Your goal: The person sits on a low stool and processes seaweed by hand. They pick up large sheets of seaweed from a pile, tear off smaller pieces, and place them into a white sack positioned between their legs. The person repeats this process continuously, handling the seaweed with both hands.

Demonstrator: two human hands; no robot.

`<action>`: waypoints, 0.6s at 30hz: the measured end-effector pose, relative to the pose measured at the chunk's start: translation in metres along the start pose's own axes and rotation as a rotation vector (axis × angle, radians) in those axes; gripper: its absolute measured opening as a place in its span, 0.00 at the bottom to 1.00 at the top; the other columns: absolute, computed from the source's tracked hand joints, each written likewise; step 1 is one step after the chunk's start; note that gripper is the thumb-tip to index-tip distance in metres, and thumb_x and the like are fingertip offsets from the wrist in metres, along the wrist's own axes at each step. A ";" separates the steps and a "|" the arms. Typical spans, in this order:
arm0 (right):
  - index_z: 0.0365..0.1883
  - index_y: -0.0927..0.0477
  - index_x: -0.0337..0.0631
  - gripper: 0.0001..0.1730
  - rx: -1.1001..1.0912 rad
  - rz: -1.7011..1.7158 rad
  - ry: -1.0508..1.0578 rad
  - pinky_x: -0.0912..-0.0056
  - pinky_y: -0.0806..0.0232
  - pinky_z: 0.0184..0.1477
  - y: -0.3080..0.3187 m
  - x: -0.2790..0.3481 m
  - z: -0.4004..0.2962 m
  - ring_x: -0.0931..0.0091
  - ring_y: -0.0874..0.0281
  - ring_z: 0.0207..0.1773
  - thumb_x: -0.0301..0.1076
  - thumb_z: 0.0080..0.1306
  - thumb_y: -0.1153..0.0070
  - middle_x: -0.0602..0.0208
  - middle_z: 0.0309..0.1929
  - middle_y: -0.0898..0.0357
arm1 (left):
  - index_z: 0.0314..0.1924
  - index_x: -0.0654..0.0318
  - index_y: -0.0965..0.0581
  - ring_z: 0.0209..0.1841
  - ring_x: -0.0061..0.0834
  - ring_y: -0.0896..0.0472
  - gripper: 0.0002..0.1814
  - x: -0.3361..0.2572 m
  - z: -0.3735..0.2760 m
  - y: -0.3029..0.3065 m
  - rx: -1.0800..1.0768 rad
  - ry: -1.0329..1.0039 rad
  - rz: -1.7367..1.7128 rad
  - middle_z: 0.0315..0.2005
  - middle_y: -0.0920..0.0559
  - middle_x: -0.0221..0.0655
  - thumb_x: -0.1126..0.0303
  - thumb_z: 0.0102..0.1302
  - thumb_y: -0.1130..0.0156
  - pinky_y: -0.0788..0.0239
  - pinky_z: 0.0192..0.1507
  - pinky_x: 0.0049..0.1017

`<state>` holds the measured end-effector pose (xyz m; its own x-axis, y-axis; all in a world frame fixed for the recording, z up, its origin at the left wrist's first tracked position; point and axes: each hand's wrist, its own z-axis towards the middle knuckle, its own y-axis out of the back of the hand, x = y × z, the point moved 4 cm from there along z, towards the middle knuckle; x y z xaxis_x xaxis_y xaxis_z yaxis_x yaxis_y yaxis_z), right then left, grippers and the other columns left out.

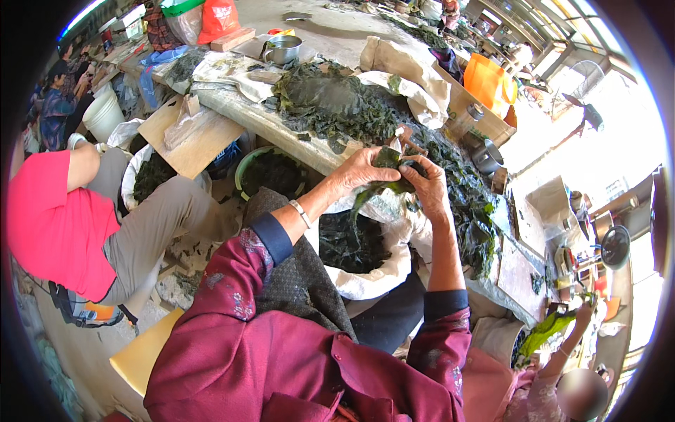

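Observation:
My left hand and my right hand meet near the table's front edge, both gripping a dark green strip of seaweed between thumbs and fingers. One end of the strip hangs down from between the hands. Below them, between my knees, stands a white woven sack with its rim rolled outward. Dark cut seaweed lies inside it. Just beyond my fingers a brown piece, perhaps wood, is partly hidden on the table.
Heaped seaweed covers much of the long table, continuing to the right. A metal mug and steel pot stand on it. A green-rimmed tub sits underneath. Co-workers sit close: one in a red shirt, another person's arm at right.

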<state>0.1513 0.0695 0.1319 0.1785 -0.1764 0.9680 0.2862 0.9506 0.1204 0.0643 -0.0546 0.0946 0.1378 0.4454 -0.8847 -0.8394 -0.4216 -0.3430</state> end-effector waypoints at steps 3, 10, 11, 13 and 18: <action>0.34 0.21 0.36 0.03 -0.019 -0.139 0.101 0.83 0.34 0.35 -0.002 0.020 -0.009 0.87 0.30 0.31 0.23 0.61 0.41 0.79 0.27 0.24 | 0.39 0.61 0.19 0.29 0.09 0.26 0.14 -0.017 -0.014 -0.011 -0.170 0.015 0.102 0.28 0.20 0.18 0.60 0.58 0.31 0.36 0.29 0.14; 0.29 0.23 0.40 0.12 -0.001 -0.921 0.771 0.65 0.32 0.48 -0.042 0.075 -0.060 0.64 0.25 0.45 0.16 0.45 0.41 0.65 0.38 0.23 | 0.42 0.64 0.20 0.32 0.21 0.20 0.09 -0.022 0.005 -0.008 -0.171 0.055 -0.318 0.33 0.17 0.30 0.69 0.64 0.38 0.26 0.37 0.21; 0.29 0.23 0.41 0.13 0.041 -0.952 0.821 0.64 0.33 0.49 -0.049 0.074 -0.074 0.63 0.26 0.47 0.17 0.45 0.41 0.65 0.39 0.22 | 0.42 0.65 0.20 0.32 0.22 0.20 0.09 -0.027 0.007 -0.009 -0.139 0.025 -0.352 0.33 0.17 0.31 0.69 0.64 0.39 0.26 0.37 0.21; 0.35 0.25 0.38 0.10 0.036 -0.731 0.627 0.68 0.34 0.48 -0.046 0.055 -0.088 0.68 0.26 0.45 0.20 0.54 0.42 0.63 0.39 0.23 | 0.42 0.65 0.21 0.33 0.21 0.20 0.10 -0.027 0.006 -0.015 -0.045 0.038 -0.220 0.33 0.17 0.31 0.68 0.64 0.38 0.26 0.40 0.22; 0.46 0.27 0.34 0.18 -0.102 -0.493 0.040 0.75 0.35 0.42 -0.035 0.051 -0.083 0.77 0.29 0.37 0.34 0.62 0.40 0.63 0.36 0.24 | 0.39 0.63 0.20 0.31 0.17 0.21 0.10 -0.031 -0.005 -0.028 -0.049 0.154 -0.030 0.31 0.18 0.25 0.64 0.63 0.36 0.29 0.34 0.17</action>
<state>0.2284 0.0058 0.1592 0.0343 -0.6097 0.7919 0.4353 0.7224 0.5373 0.0862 -0.0609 0.1299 0.2444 0.3337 -0.9104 -0.8075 -0.4498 -0.3817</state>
